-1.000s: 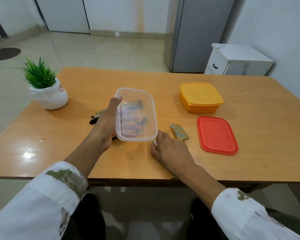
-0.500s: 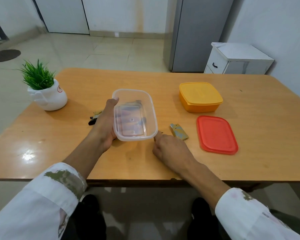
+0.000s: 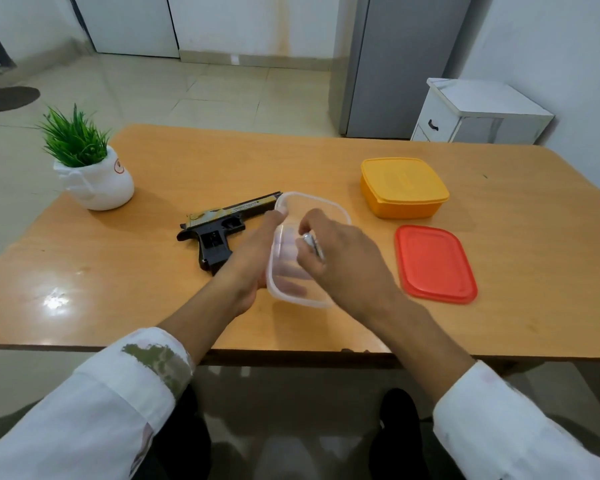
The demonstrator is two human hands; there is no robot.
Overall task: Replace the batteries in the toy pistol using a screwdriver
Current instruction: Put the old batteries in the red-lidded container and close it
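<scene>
A black and gold toy pistol (image 3: 219,226) lies on its side on the wooden table (image 3: 187,161), left of centre. My left hand (image 3: 253,258) grips a clear plastic container (image 3: 312,201) by its left wall and holds it tilted just right of the pistol. My right hand (image 3: 347,265) pinches a small grey-gold piece (image 3: 313,243) over the container's opening. No screwdriver is in view.
An orange lidded box (image 3: 402,187) stands at the back right, with a loose red lid (image 3: 433,263) in front of it. A potted green plant (image 3: 90,171) stands at the far left. A white cabinet (image 3: 478,116) stands beyond the table's far right corner.
My right hand picked the grey-gold piece up off the table and brought it over the container. The container shifted right in my left hand, uncovering the pistol.
</scene>
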